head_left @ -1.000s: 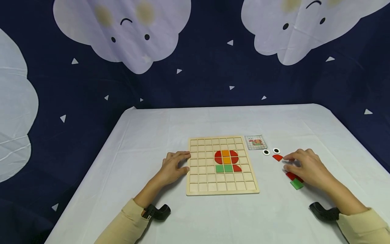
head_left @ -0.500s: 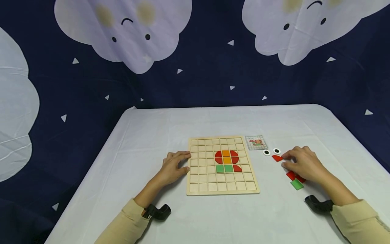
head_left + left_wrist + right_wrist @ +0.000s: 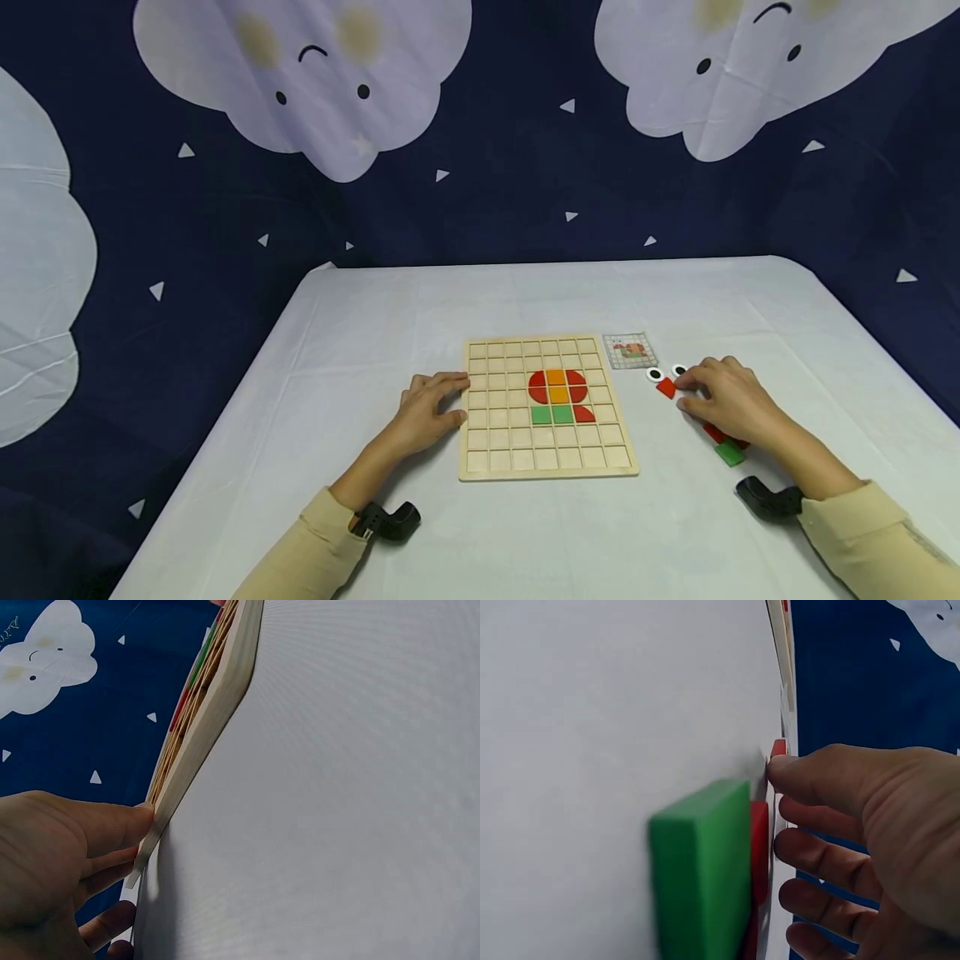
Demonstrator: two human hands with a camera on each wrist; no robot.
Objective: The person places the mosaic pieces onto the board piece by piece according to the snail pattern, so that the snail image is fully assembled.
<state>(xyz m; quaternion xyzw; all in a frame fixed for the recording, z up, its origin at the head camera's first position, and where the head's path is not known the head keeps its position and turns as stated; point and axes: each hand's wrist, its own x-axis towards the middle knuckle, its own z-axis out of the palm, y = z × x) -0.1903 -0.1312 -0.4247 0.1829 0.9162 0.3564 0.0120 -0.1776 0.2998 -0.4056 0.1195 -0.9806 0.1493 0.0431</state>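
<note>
A square wooden grid board (image 3: 495, 458) lies on the table with red, orange and green tiles in several middle cells. My left hand (image 3: 427, 415) rests against its left edge, thumb and fingers spread apart; in the left wrist view the thumb touches the board's rim (image 3: 180, 780). Right of the board, my right hand (image 3: 731, 404) pinches a red rounded tile (image 3: 666, 387) low over the table. Two round eye tiles, one eye tile (image 3: 655, 375) and another partly covered eye tile (image 3: 678, 370), lie beside its fingertips. The right wrist view shows the thumb on the red tile (image 3: 779, 747).
Red tiles (image 3: 714, 432), partly hidden under my right hand, lie by a green square tile (image 3: 729, 453). A small gridded picture card (image 3: 630, 351) sits at the board's upper right corner. The white-covered table (image 3: 525, 542) meets a dark blue cloth (image 3: 510, 217) with clouds behind it.
My right hand has moved left toward the board. The red tile has shifted left with it and turned, ending beside the eye tiles. The left hand and the board have stayed put.
</note>
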